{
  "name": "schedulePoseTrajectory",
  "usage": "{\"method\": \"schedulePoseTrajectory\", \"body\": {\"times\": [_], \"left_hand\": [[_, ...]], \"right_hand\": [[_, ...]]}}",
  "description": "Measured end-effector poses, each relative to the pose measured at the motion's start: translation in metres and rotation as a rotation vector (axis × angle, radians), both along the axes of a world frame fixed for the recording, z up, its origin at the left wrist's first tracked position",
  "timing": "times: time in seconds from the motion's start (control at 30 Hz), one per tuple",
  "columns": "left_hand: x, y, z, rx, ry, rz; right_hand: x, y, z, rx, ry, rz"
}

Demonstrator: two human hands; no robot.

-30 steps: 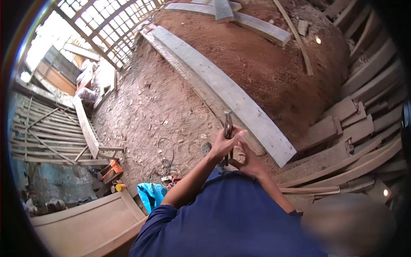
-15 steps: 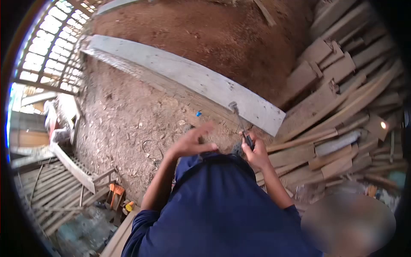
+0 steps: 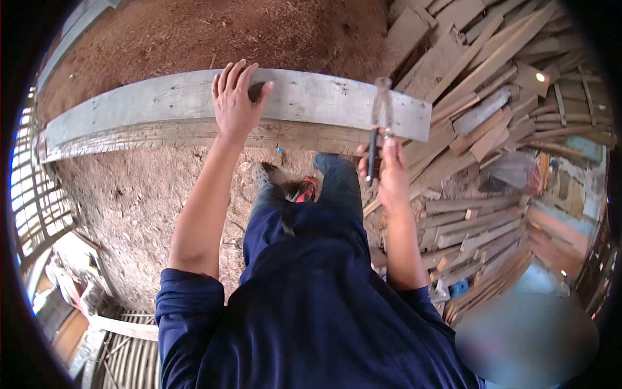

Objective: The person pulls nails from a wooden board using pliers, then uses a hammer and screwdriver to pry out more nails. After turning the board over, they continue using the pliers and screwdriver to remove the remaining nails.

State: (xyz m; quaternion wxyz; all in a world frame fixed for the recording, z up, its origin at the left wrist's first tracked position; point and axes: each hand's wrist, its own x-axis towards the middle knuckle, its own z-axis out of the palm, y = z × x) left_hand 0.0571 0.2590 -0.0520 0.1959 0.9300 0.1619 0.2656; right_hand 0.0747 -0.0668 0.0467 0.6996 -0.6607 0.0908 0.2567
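A long pale grey board (image 3: 324, 97) lies across the view, its brown near edge (image 3: 291, 135) facing me. My left hand (image 3: 238, 100) rests on its top left of the middle, fingers spread and reaching to the far edge. My right hand (image 3: 390, 172) is closed around the black handle of a hammer (image 3: 382, 107), near the board's right end. The hammer's metal upper part is smeared by motion and overlaps the board in this view.
A red-and-black object (image 3: 304, 189) lies between my feet on the chip-strewn ground (image 3: 142, 214). Stacked planks (image 3: 447, 65) crowd the right side. A small blue object (image 3: 279, 150) is near the board. A slatted rack (image 3: 133, 353) stands at lower left.
My left hand has moved from above my lap forward onto the board. My right hand has carried the hammer forward to the board's right end. The view has turned and the board sits nearer level.
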Motion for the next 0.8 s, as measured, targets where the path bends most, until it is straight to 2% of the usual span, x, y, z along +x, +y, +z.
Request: {"method": "schedulePoseTrajectory", "body": {"times": [0.13,0.2,0.27,0.33,0.4,0.47,0.5,0.53,0.6,0.67,0.73,0.77,0.8], "left_hand": [[-0.001,-0.004,0.005,0.037,0.110,0.031],[0.000,-0.004,0.006,0.048,0.137,0.033],[0.001,-0.005,0.005,0.040,0.124,0.048],[0.000,-0.005,0.005,0.037,0.121,0.041],[0.003,-0.004,0.004,0.035,0.116,0.041],[0.002,-0.003,0.004,0.033,0.101,0.022],[0.000,-0.004,0.005,0.031,0.112,0.021],[-0.001,-0.005,0.006,0.039,0.118,0.024],[0.002,-0.005,0.007,0.051,0.117,0.028],[0.002,-0.004,0.006,0.057,0.117,0.028],[0.002,-0.004,0.006,0.056,0.121,0.028],[0.002,-0.004,0.006,0.058,0.123,0.024],[0.002,-0.004,0.006,0.060,0.124,0.021]], "right_hand": [[0.008,-0.004,0.015,-0.094,-0.037,-0.169],[-0.002,0.005,0.002,-0.108,0.001,-0.254],[-0.017,0.014,-0.025,0.054,-0.010,-0.126],[-0.021,0.028,-0.021,-0.149,0.127,0.166],[-0.021,0.033,-0.017,-0.195,0.167,0.157],[-0.021,0.036,-0.020,0.005,-0.012,-0.176],[-0.020,0.044,-0.017,0.034,0.052,-0.326],[-0.022,0.045,-0.017,0.031,0.059,-0.332],[-0.021,0.047,-0.017,-0.260,0.142,0.163],[-0.024,0.051,-0.018,-0.221,0.161,0.145],[-0.024,0.054,-0.022,-0.086,0.015,-0.225],[-0.022,0.051,-0.021,-0.168,0.068,-0.115],[-0.023,0.050,-0.021,-0.166,0.069,-0.118]]}}
